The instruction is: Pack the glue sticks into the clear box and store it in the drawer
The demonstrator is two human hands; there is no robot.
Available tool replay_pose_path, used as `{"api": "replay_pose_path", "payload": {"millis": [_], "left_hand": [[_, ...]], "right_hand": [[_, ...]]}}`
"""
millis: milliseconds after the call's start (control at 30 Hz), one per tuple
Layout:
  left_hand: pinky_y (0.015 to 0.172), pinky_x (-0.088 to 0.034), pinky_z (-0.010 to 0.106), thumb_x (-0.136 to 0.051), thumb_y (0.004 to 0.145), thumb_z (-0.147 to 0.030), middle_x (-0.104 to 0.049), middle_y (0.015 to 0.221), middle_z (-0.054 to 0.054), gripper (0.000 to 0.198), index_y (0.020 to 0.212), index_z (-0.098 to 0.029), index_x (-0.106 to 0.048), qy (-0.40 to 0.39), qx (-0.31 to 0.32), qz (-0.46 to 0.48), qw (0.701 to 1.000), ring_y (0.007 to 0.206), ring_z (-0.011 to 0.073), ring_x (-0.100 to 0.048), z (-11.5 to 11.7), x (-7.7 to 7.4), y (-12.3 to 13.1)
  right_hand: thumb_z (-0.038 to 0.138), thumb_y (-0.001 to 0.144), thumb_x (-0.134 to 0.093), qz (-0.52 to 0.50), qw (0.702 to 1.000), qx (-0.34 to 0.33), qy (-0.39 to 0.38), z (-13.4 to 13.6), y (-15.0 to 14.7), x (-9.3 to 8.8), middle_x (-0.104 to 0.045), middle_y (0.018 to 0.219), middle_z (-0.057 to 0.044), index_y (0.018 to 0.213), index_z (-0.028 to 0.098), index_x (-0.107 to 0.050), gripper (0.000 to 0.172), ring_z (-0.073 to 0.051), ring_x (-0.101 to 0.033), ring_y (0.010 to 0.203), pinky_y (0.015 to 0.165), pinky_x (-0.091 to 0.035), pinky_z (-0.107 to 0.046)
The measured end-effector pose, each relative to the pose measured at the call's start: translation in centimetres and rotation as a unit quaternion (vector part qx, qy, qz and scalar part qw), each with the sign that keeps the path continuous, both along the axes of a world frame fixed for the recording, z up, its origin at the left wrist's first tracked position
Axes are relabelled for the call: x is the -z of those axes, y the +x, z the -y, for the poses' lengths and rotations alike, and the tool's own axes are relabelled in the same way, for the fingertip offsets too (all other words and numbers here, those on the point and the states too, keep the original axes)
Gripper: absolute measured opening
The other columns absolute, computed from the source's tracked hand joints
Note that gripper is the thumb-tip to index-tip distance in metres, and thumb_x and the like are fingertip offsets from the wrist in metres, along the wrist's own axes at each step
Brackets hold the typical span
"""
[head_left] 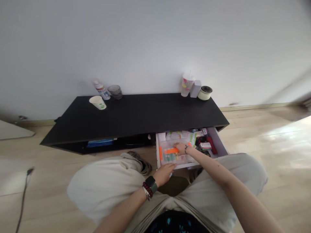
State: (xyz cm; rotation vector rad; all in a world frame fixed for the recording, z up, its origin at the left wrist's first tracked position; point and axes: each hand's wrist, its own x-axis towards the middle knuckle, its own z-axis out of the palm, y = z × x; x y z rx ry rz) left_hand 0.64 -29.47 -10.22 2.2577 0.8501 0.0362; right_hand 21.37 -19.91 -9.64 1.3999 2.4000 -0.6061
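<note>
A drawer is pulled out from the right end of a low black cabinet. In its left part lies a clear plastic box with orange clips, holding small green-and-white packages. My right hand reaches into the drawer, fingers curled at the box's orange handle strip; its fingertips are partly hidden. At the drawer's front edge, my left hand has its fingers over the rim and its thumb below. Beside the box are a white-and-green packet, a small white box and a red item.
On the black cabinet top stand a paper cup, a spray can, a dark glass, a lidded plastic cup and a cream pot. A blue item lies in the open shelf. A cable crosses the floor.
</note>
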Motion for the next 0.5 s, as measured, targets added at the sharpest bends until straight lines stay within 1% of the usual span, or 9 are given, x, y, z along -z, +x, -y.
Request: {"api": "replay_pose_path", "payload": {"millis": [167, 300, 400, 500], "left_hand": [[0.11, -0.041, 0.033, -0.047, 0.091, -0.009, -0.06, 0.136, 0.009, 0.046, 0.136, -0.018, -0.054, -0.02, 0.008, 0.028, 0.999, 0.126, 0.0197, -0.054, -0.7, -0.2, 0.0], [0.111, -0.04, 0.037, -0.05, 0.091, -0.012, -0.06, 0.135, 0.011, 0.043, 0.133, -0.018, -0.056, -0.037, 0.012, 0.034, 0.999, 0.127, 0.0215, -0.054, -1.5, -0.3, -0.1], [0.109, -0.041, 0.038, -0.053, 0.09, -0.015, -0.062, 0.134, 0.009, 0.043, 0.132, -0.021, -0.057, -0.05, 0.016, 0.028, 0.998, 0.125, 0.022, -0.056, -2.0, -0.2, -0.3], [0.109, -0.042, 0.038, -0.057, 0.089, -0.017, -0.062, 0.133, 0.008, 0.044, 0.132, -0.023, -0.057, -0.047, 0.016, 0.022, 0.999, 0.125, 0.0223, -0.056, -2.4, -0.3, -0.4]], "right_hand": [[0.021, 0.068, -0.071, 0.008, 1.0, -0.011, 0.002, 0.2, 0.1, 0.2, -0.071, 0.104, -0.011, 0.094, 0.018, -0.07, 0.027, -0.027, -0.068, 0.097, 0.081, -0.054, -0.031], [0.017, 0.072, -0.069, 0.028, 0.999, -0.019, 0.006, 0.3, -0.4, -0.2, -0.072, 0.104, -0.015, 0.098, 0.014, -0.07, 0.026, -0.03, -0.067, 0.102, 0.084, -0.053, -0.036], [0.017, 0.075, -0.068, 0.037, 0.999, -0.021, 0.007, 0.0, -0.7, -1.1, -0.072, 0.103, -0.017, 0.098, 0.013, -0.071, 0.024, -0.032, -0.066, 0.103, 0.086, -0.052, -0.039], [0.028, 0.081, -0.066, 0.014, 1.0, -0.016, 0.007, -0.6, -0.4, -2.7, -0.071, 0.107, -0.016, 0.108, 0.018, -0.069, 0.028, -0.032, -0.066, 0.104, 0.087, -0.052, -0.041]]}}
